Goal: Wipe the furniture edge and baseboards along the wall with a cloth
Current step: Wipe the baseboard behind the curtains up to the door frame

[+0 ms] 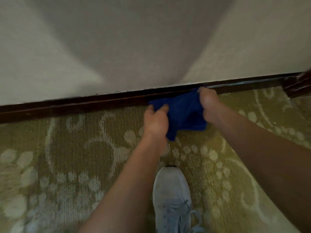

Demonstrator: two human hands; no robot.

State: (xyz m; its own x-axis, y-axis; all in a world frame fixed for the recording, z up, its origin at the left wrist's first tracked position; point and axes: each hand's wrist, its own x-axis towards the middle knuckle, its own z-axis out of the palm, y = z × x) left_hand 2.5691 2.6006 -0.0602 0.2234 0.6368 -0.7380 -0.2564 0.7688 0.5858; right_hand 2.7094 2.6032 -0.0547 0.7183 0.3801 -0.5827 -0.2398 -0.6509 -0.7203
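Baseboard-wiping step in hand — both hands grip the blue cloth (181, 113), bunched low against the dark baseboard (84, 105) where wall meets carpet (75, 157). Left hand (155, 121) is closed on the cloth's near-left edge; right hand (209, 105) is clenched on its upper right, touching the baseboard. Next, likely — press and slide along the trim, keeping contact. Frame blurred.

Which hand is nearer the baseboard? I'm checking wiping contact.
Right. The right hand presses the blue cloth at the baseboard; the left hand grips the cloth lower, over the carpet.
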